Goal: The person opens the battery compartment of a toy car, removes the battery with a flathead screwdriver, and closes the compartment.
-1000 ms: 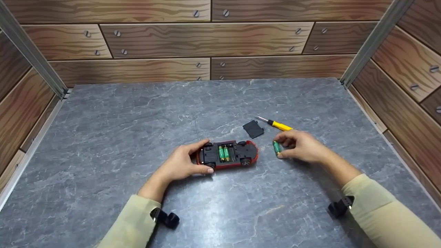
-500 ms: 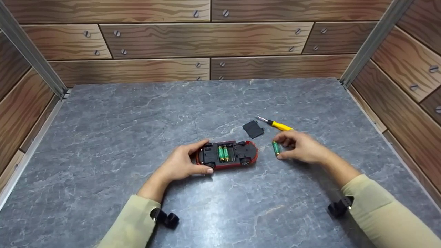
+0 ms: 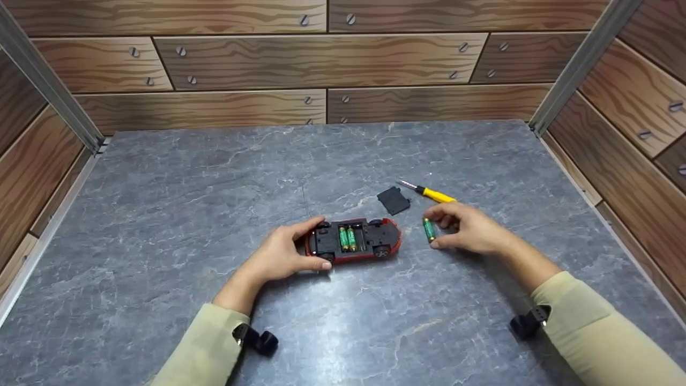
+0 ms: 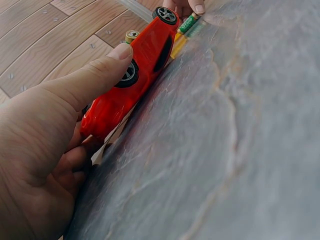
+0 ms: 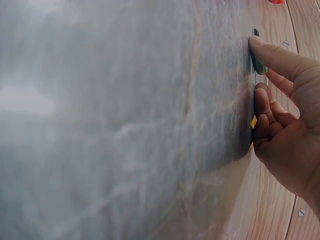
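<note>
From the head view, your left hand curls round the rear of the glossy red plastic toy car, upturned mid-table on grey marbled stone, while your right hand pinches a small green cylindrical battery just beside it. Your left wrist view shows the thumb pressed along the car's smooth side. In your right wrist view, the fingertips grip the battery against the slab.

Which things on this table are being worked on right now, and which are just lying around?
In use:
- toy car, upside down, held by the left hand
- two batteries in its open bay
- loose battery pinched by the right hand

Lying by:
- black cover
- yellow screwdriver
</note>
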Motion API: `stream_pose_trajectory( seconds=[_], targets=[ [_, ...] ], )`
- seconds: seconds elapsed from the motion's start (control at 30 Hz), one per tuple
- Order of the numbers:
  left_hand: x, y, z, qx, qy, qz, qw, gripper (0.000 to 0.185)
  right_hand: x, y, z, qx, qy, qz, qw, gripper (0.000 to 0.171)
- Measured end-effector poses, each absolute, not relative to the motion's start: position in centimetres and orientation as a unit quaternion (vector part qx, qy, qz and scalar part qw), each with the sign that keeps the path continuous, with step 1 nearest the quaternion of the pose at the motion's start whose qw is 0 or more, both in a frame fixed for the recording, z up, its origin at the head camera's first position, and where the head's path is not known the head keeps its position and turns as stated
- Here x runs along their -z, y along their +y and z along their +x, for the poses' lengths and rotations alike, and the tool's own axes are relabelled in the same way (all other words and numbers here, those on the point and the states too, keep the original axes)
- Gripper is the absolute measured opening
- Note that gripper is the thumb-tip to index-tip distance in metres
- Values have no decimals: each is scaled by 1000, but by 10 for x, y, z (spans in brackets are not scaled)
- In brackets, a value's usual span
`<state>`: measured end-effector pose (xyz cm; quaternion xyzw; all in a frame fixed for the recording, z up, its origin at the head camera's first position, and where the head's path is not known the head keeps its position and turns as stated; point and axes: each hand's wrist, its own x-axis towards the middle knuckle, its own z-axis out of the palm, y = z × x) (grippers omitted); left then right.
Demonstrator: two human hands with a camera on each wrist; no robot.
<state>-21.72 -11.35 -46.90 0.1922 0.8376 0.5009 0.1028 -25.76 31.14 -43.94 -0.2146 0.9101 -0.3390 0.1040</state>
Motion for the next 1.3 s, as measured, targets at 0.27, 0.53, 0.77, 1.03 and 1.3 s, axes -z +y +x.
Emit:
stream_pose_trajectory(
  seconds=[0.27,0.53,0.77,1.03,1.3],
  targets=[
    [469,-114,-217,-501,838,187,106,104,440,312,-257,341,908,-220,104,60],
    [468,-113,-216,-500,839,189,104,103,441,313,-257,334,910,-222,102,64],
    [466,-111,-217,-492,843,189,108,105,438,313,-255,350,910,-198,105,69],
    [466,-111,-219,-491,843,193,106,103,418,304,-251,371,909,-184,55,55],
    [466,-112,-217,-488,846,183,110,104,397,270,-243,349,907,-234,4,49]
  ],
)
